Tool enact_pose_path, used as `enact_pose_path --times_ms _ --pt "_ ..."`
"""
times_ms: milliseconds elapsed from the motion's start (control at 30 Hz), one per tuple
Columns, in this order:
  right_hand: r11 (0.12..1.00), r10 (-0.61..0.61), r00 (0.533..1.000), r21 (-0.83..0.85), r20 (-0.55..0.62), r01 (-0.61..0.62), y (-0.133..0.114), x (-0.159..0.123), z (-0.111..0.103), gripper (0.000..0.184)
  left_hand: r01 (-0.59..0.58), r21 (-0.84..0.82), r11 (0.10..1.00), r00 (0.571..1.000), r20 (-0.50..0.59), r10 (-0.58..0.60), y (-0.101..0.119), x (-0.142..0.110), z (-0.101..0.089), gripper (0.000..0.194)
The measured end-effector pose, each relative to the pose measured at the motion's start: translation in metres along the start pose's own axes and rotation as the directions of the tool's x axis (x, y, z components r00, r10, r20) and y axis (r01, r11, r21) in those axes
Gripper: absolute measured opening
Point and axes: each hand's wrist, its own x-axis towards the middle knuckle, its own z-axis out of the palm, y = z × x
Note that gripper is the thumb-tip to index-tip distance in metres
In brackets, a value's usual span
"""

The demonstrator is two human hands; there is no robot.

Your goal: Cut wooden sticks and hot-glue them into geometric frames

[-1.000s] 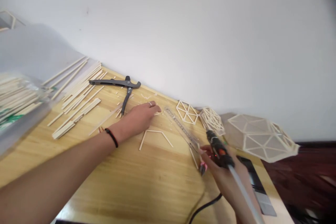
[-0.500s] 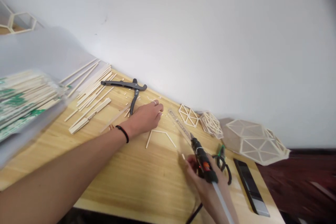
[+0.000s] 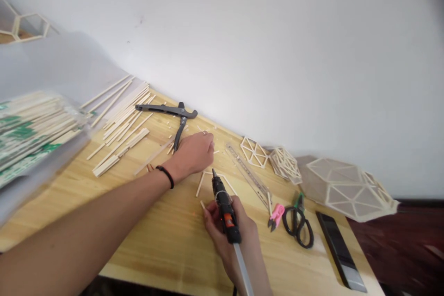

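My right hand is wrapped round a black hot glue gun, whose nozzle points away from me. A clear glue stick sticks out of its back end. A short wooden stick pokes out by my right thumb. Below the nozzle lies an open frame of thin wooden sticks, partly covered by the gun. My left hand rests on the table beyond it, fingers curled, and whatever they hold is hidden. Near its wrist is a dark grey cutter.
Loose sticks and a plastic bag of sticks lie left. A clear ruler, pink snips, black-handled scissors and a phone lie right. Along the wall stand triangulated stick models.
My right hand has brought the glue gun leftward over the stick frame, uncovering the pink snips and scissors. My left hand stays in nearly the same place, its fingers turned more out of sight.
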Motion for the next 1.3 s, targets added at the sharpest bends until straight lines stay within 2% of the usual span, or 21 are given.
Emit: enact_pose_path --times_ms 167,267,333,433,500,567,600,667,767,833,933,1033,1133,1300 --pt "0.998 0.061 0.992 -0.026 -0.114 -0.064 -0.005 0.001 -0.011 0.031 0.012 -0.017 1.0 1.0 -0.009 -0.012 0.0 0.0 -0.002 0.028" --pt "0.994 -0.075 0.99 -0.086 -0.117 0.065 -0.002 0.005 -0.026 0.031 0.001 -0.027 1.0 1.0 -0.021 -0.002 -0.001 0.0 -0.001 0.03" --pt "0.986 -0.11 0.989 -0.136 -0.104 0.095 0.004 0.009 -0.038 0.03 -0.008 -0.033 0.999 0.999 -0.038 0.006 0.0 0.0 0.0 0.032" --pt "0.983 -0.026 0.977 -0.182 -0.212 -0.013 0.018 0.012 -0.053 0.031 -0.042 -0.035 0.999 0.997 -0.063 0.04 0.004 -0.004 -0.002 0.032" --pt "0.974 0.056 0.953 -0.195 -0.297 -0.118 0.026 0.015 -0.061 0.034 -0.135 -0.042 0.99 0.989 -0.07 0.132 0.01 -0.008 -0.005 0.029" --pt "0.965 0.141 0.936 -0.167 -0.321 -0.203 0.031 0.018 -0.067 0.04 -0.273 -0.073 0.959 0.962 -0.029 0.272 0.016 -0.012 -0.011 0.027" --pt "0.965 0.17 0.933 -0.137 -0.316 -0.222 0.031 0.02 -0.069 0.042 -0.333 -0.106 0.937 0.941 0.028 0.337 0.019 -0.015 -0.015 0.028" --pt "0.972 0.188 0.932 -0.076 -0.31 -0.221 0.03 0.024 -0.073 0.043 -0.385 -0.188 0.904 0.882 0.213 0.42 0.025 -0.019 -0.022 0.031" --pt "0.984 0.172 0.935 0.003 -0.311 -0.18 0.027 0.026 -0.077 0.044 -0.375 -0.22 0.901 0.758 0.487 0.435 0.03 -0.023 -0.032 0.032" --pt "0.987 0.158 0.934 0.03 -0.321 -0.157 0.028 0.025 -0.079 0.046 -0.385 -0.192 0.903 0.695 0.583 0.42 0.033 -0.025 -0.036 0.032" --pt "0.985 0.171 0.921 0.027 -0.349 -0.173 0.038 0.019 -0.08 0.045 -0.415 -0.138 0.899 0.637 0.662 0.395 0.036 -0.028 -0.036 0.028" --pt "0.975 0.216 0.902 0.039 -0.373 -0.217 0.05 0.015 -0.081 0.039 -0.441 -0.119 0.89 0.606 0.692 0.392 0.039 -0.032 -0.032 0.015" --pt "0.975 0.223 0.893 0.078 -0.391 -0.21 0.058 0.013 -0.082 0.033 -0.439 -0.131 0.889 0.59 0.704 0.395 0.044 -0.037 -0.029 0.003" --pt "0.976 0.215 0.907 0.109 -0.361 -0.187 0.058 0.015 -0.088 0.035 -0.429 -0.202 0.88 0.65 0.607 0.456 0.043 -0.038 -0.027 0.011"
